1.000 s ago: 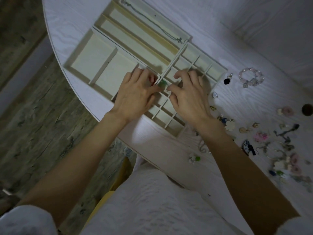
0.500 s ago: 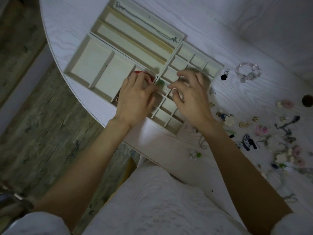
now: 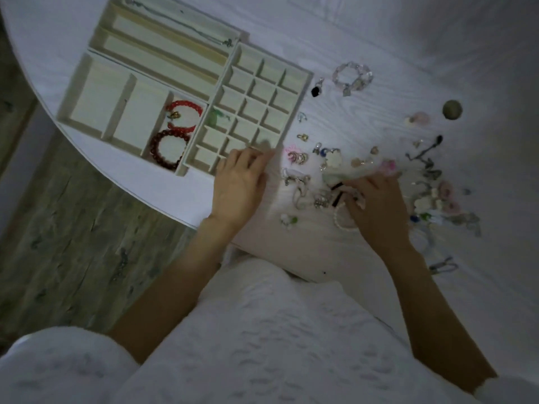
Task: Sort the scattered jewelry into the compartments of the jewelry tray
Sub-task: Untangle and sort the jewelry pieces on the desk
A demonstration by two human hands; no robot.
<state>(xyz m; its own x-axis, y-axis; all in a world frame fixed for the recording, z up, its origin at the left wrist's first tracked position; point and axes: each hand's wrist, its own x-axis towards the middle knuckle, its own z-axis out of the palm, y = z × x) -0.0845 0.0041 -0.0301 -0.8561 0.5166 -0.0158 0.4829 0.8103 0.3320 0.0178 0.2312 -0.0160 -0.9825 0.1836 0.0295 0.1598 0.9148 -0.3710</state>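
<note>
The loose jewelry [image 3: 364, 176] lies scattered on the table [image 3: 379, 39] to the right of the tray [image 3: 294, 112], so the right hand [image 3: 376, 205] is the nearer one and anything picked there must travel leftward to the grid of small cells. That hand is down in the thick of the pile, fingers curled over a black-ribboned piece [image 3: 338, 193] and a pale bead loop [image 3: 341, 221]; whether it has pinched anything or is only sifting, I cannot tell. The left hand [image 3: 239, 182] rests at the tray's near right corner, fingers loosely bent and touching the rim, apparently holding nothing. The tray's long axis runs from upper left to lower right across the curved table edge. In it, the far long slot holds a thin chain [image 3: 180, 27], lying along the slot; the other 2 long slots look bare. Of the wide compartments on the left, 2 are bare and the 3rd, nearest the grid, holds a red bracelet [image 3: 183, 116] and, nearer the person, a dark red bracelet [image 3: 167, 148], just beside each other. In the grid, 1 cell in the left column holds a green piece [image 3: 215, 118]; the other cells look bare. Further out lie a clear bead bracelet [image 3: 353, 75], a black pendant [image 3: 316, 90] and a round dark object [image 3: 452, 109], all well apart from the hands. Most of the sorting appears still to be done.
</note>
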